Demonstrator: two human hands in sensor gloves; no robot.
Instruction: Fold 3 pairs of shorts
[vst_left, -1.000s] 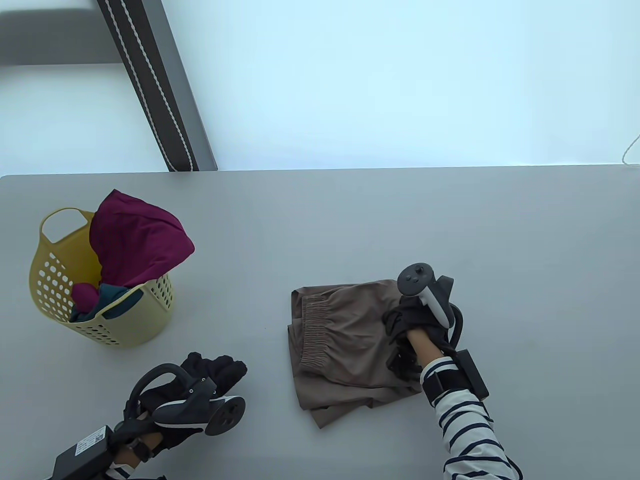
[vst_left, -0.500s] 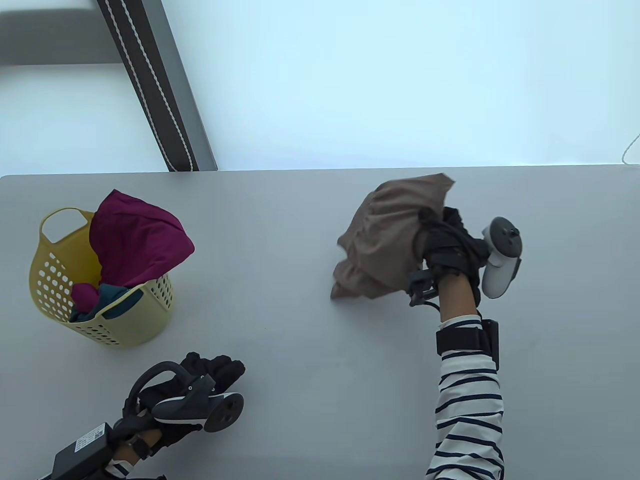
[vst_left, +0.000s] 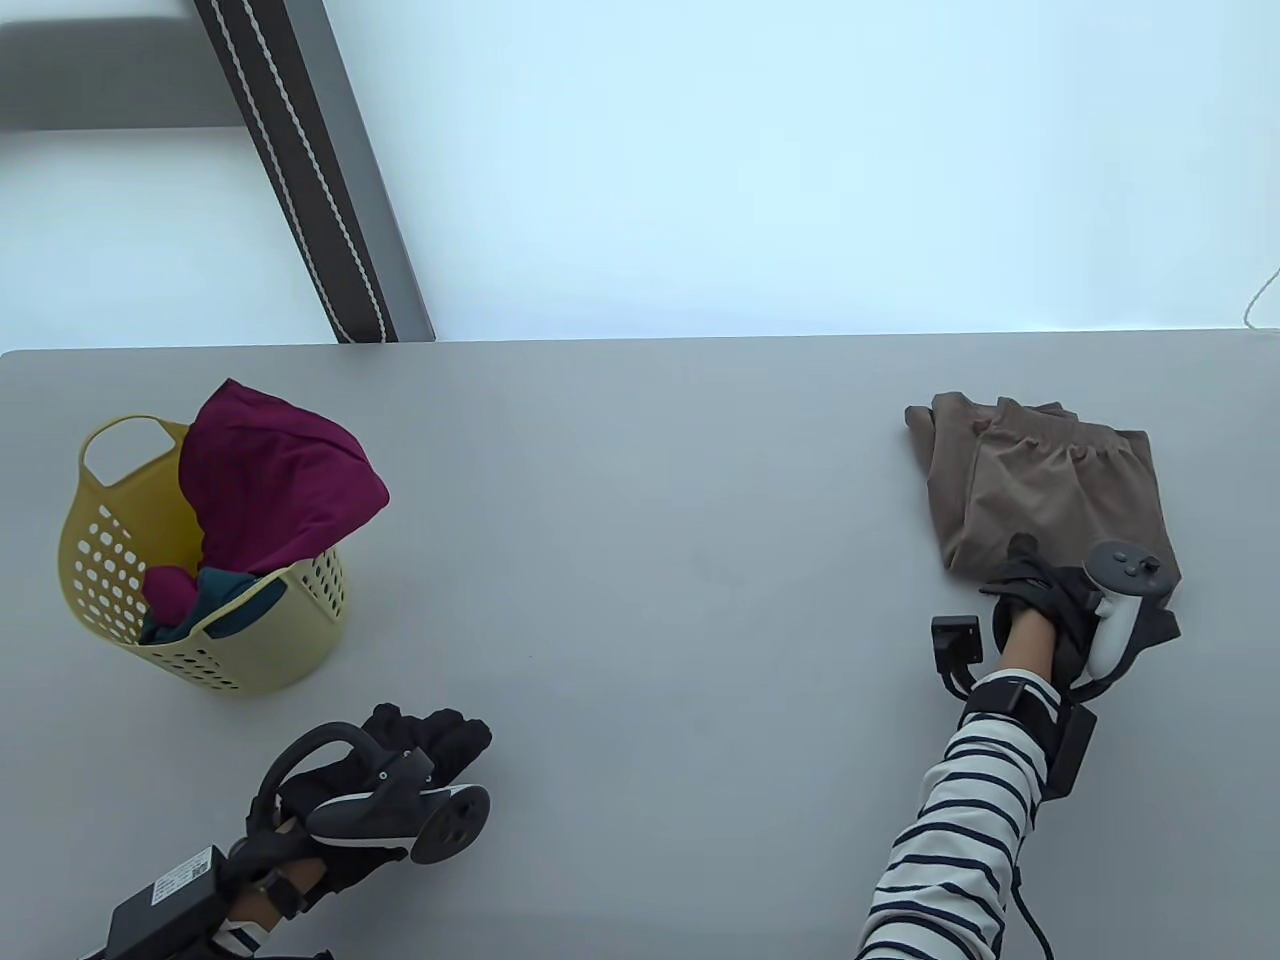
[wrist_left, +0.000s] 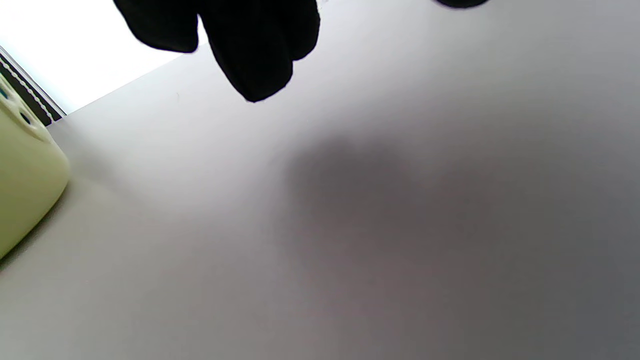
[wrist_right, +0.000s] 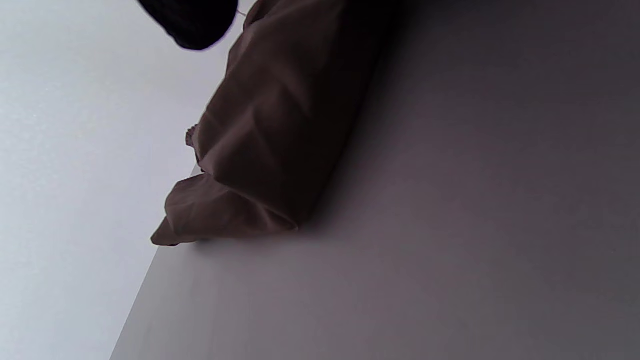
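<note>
The folded brown shorts (vst_left: 1045, 490) lie at the table's (vst_left: 640, 480) two o'clock corner, apparently parked clear of the working space, with the right hand (vst_left: 1040, 600) on their near edge; whether it pinches the cloth I cannot tell. The left hand (vst_left: 400, 770) waits loosely curled and empty at seven o'clock, near the yellow basket (vst_left: 200, 650) at nine o'clock that holds the magenta shorts (vst_left: 275, 480) and a teal garment (vst_left: 225, 600).

Your right wrist cam is tilted hard. One dark gloved fingertip (wrist_right: 192, 22) hangs in at the top left; that's all of your right hand in shot, so grip state is unreadable. Just beside that fingertip, running down and away from it, lie the brown shorts (wrist_right: 270, 135) as a folded, creased bundle on the grey table (wrist_right: 450, 225). Whether the fingertip touches the cloth is unclear. The bundle's far corner, farthest from the fingertip, sits near the table edge. Shadow darkens the table on the bundle's other side.
</note>
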